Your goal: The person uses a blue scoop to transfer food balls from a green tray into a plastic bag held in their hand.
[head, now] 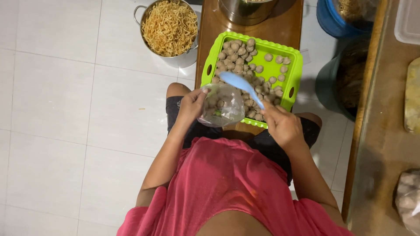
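My left hand [191, 106] holds open a clear plastic bag [223, 107] that has a few meatballs in it. My right hand [282, 124] grips a light blue spoon [241, 85] whose bowl is over the mouth of the bag. Just beyond sits a bright green tray [294, 65] filled with several greyish-brown meatballs [238, 54]. The tray rests on a narrow brown wooden bench [280, 26] in front of my knees.
A metal pot of fried yellow noodles [169, 27] stands on the white tiled floor at the bench's left. A second steel pot [245, 11] sits at the far end. Blue [332, 22] and dark buckets [337, 83] stand at right, beside a counter [385, 144].
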